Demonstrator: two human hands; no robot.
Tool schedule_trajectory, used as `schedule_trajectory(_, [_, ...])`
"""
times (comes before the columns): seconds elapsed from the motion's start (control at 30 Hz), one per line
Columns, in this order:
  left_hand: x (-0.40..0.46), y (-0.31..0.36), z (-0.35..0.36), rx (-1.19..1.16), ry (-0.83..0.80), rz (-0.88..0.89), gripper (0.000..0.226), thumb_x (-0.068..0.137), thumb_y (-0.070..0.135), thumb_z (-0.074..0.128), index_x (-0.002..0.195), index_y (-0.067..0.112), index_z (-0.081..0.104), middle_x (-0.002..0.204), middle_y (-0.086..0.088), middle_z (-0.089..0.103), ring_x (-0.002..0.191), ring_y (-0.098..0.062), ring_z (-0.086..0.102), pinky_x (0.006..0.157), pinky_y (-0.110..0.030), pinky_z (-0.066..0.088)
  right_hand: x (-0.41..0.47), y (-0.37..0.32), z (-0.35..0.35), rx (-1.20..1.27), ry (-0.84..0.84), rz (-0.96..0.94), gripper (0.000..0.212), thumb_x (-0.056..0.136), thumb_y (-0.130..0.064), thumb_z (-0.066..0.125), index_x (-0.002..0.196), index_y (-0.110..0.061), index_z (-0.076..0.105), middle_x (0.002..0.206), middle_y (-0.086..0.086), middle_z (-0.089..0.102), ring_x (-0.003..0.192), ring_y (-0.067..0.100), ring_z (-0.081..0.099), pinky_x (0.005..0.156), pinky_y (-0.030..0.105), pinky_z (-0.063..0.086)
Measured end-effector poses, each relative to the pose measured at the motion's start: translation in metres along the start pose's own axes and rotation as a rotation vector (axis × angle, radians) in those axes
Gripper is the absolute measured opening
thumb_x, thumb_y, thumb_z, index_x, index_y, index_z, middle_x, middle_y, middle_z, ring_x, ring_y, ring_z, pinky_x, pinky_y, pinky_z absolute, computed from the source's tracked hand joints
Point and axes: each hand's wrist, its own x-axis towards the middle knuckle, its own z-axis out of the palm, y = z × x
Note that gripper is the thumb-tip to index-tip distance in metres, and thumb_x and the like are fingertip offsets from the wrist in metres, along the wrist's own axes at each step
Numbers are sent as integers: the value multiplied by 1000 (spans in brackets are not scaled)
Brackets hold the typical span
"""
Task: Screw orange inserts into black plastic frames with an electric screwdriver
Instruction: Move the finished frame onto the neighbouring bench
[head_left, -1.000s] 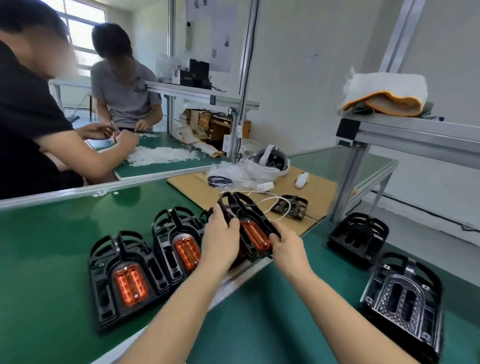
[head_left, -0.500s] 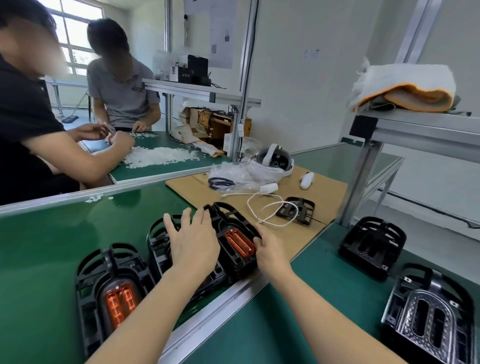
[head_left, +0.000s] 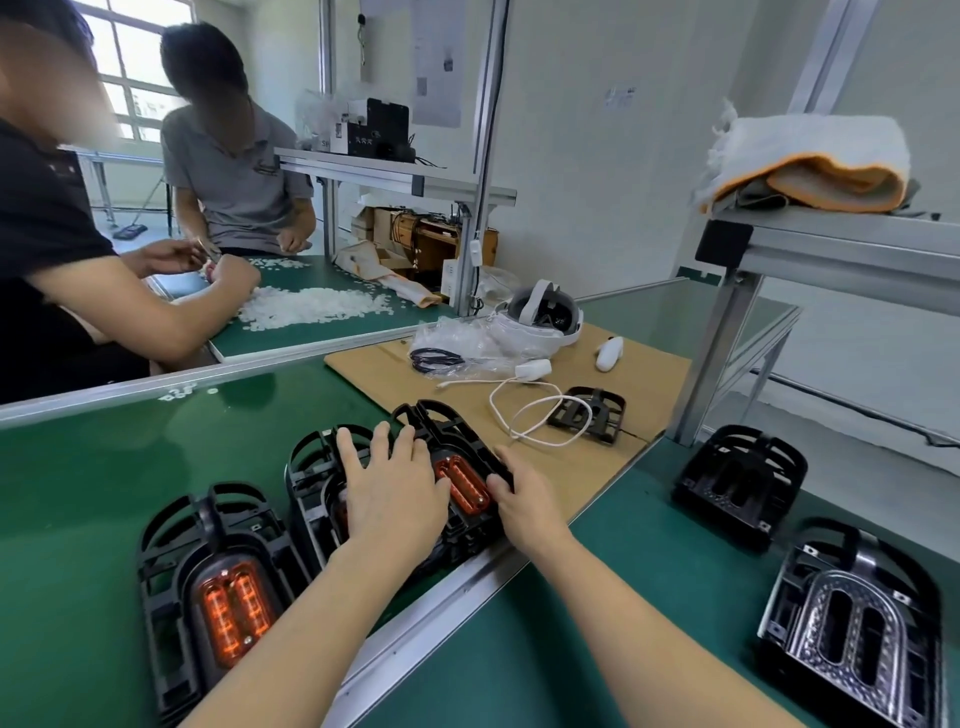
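nearest to the wearer, a black frame (head_left: 208, 587) is lying flat on the green bench (head_left: 78, 493) with an orange insert (head_left: 232, 613) glowing in its middle. to the right, on the lower green surface (head_left: 597, 623), a frame with a silvery textured face (head_left: 852, 623) is sitting, and another black frame (head_left: 743, 478) is lying just beyond it.

a little further in, the left hand (head_left: 395, 493) is lying palm down with its fingers straight and spread, covering most of the middle frame (head_left: 317, 483) and touching the third frame (head_left: 457, 467). the right hand (head_left: 524, 499) is gripping the right edge of that third frame, fingers curled around it, thumb beside its orange insert (head_left: 464, 484). this frame is resting at the bench's edge, leaning over its neighbour and partly on the cardboard sheet (head_left: 571, 364).

on the cardboard, a small black part (head_left: 592, 415) is sitting beside a looping white cable (head_left: 524, 410), with a clear plastic bag (head_left: 457, 343), a white headset (head_left: 545, 317) and a white controller (head_left: 608, 353) behind.

further back, two people are sitting at another green table, their hands working over a heap of small white pieces (head_left: 306, 306). up on the right shelf (head_left: 841, 244), a folded white and orange cloth (head_left: 810, 161) is lying.
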Motion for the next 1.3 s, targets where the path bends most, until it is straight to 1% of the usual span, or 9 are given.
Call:
schedule_trajectory(0.17, [-4,4,2,-15,37,25,58,98,51,25,148,21,27,158,0,19,146,-25,6,110,-59,-12,-3,2,-2,25,-20,-1,34,101,-11,44,134,-16,50,125,6,60,113,22,55,89,24,40])
schedule_trajectory(0.3, [-4,5,2,-5,41,27,59,97,52,25,148,21,27,157,0,20,146,-25,6,110,-59,-12,-4,3,-5,22,-25,-7,34,101,-10,43,134,-15,50,124,6,60,111,21,55,80,18,36])
schedule_trajectory(0.47, [-5,8,1,-4,46,33,60,97,53,25,148,22,25,157,0,20,146,-26,7,110,-60,-11,-7,4,-6,29,-56,18,44,103,-15,43,147,-16,38,142,4,50,131,22,46,106,29,36])
schedule_trajectory(0.57, [-6,9,1,-12,46,41,59,97,52,26,148,23,25,157,0,21,146,-26,7,110,-60,-11,-9,6,-9,16,-43,46,51,103,-22,44,152,-17,28,151,3,39,138,20,37,106,23,29])
schedule_trajectory(0.73, [-8,13,1,-46,68,46,58,97,51,28,148,23,26,157,1,22,146,-24,7,111,-58,-11,-15,11,-14,16,-18,44,51,104,-25,42,152,-19,27,153,2,37,139,18,35,105,21,27])
schedule_trajectory(0.93, [-16,31,-3,-96,77,91,55,97,47,31,146,22,30,156,2,23,145,-24,9,111,-58,-11,-28,17,-16,-96,5,14,52,102,-28,46,151,-20,29,148,3,44,134,21,41,108,31,32])
schedule_trajectory(1.07, [-31,42,-6,-139,125,132,46,97,33,32,141,22,38,152,3,30,143,-22,13,111,-55,-10,-35,12,-19,-199,42,-84,53,99,-36,49,148,-24,34,149,-5,42,135,18,38,111,42,29])
schedule_trajectory(1.17, [-44,49,-5,-173,112,159,48,94,28,35,141,20,37,151,2,31,144,-21,12,111,-54,-12,-40,7,-20,-280,47,-165,48,100,-33,46,147,-25,37,148,-5,43,135,16,37,110,39,28])
schedule_trajectory(1.3, [-55,56,0,-193,88,175,54,93,32,42,145,21,31,151,4,32,144,-20,12,109,-52,-16,-52,10,-24,-369,15,-130,49,102,-33,41,149,-27,31,151,-9,36,140,9,27,115,37,19])
